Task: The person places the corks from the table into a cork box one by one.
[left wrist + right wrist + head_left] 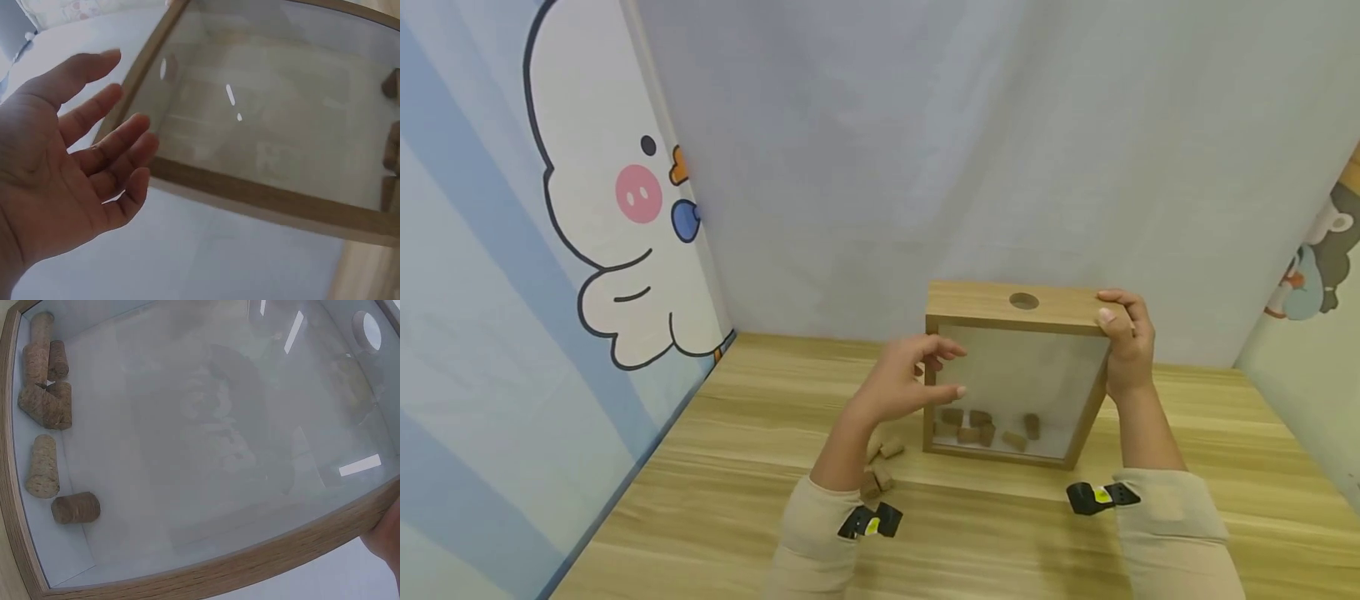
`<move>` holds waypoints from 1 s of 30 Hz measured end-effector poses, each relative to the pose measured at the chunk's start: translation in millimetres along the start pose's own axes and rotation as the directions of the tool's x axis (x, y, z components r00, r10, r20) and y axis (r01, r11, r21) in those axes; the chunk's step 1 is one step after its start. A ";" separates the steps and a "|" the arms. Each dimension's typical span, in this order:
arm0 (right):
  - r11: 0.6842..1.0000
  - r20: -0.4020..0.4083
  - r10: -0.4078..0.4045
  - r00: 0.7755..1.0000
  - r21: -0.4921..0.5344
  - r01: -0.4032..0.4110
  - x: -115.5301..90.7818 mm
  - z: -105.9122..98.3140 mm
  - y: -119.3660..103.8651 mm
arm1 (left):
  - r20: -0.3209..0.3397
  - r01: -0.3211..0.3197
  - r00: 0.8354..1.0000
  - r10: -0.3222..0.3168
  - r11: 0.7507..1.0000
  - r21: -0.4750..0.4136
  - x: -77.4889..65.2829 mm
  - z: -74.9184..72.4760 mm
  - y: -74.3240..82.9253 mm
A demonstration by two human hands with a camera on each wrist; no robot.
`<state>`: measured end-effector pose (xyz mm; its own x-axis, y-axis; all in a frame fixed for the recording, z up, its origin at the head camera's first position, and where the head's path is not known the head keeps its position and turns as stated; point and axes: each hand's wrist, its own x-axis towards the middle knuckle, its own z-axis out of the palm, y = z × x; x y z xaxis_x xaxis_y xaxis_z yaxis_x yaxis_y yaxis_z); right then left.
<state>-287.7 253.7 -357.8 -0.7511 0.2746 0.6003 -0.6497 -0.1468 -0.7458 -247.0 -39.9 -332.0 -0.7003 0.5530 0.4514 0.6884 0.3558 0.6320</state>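
While the left hand (897, 382) I'm following from here parts its fingers and holds nothing, just before the left side of the wood-framed box (1067, 306), the right hand (1129, 350) grips the box's upper right corner. I can't tell whether the left fingertips touch the box. It stands on the surface (700, 533), a round hole (1024, 301) in its top. Through the clear front (1022, 367) I see seven corks (42, 467) lying along its bottom. Outside, loose corks (892, 450) sit near the left forearm (842, 458).
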 end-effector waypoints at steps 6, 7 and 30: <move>1.000 -0.007 -0.022 1.000 -0.020 0.022 0.3 1.2 -3.4 | 0.138 0.103 0.985 -0.102 0.995 0.001 -19.7 2.9 -23.7; 1.000 -0.011 -0.024 1.000 -0.021 0.024 0.3 1.1 -3.7 | 0.156 0.116 0.981 -0.115 0.993 0.005 -22.4 3.7 -27.4; 1.000 -0.011 0.001 1.000 0.001 -0.001 -2.0 2.8 -6.3 | 0.275 0.409 0.894 -0.354 0.896 -0.173 -88.9 -5.7 -124.8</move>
<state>-282.4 251.4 -353.5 -0.7505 0.2851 0.5962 -0.6491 -0.1485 -0.7461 -271.6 -137.7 -447.4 -0.8180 0.5752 0.0064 0.2980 0.4141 0.8600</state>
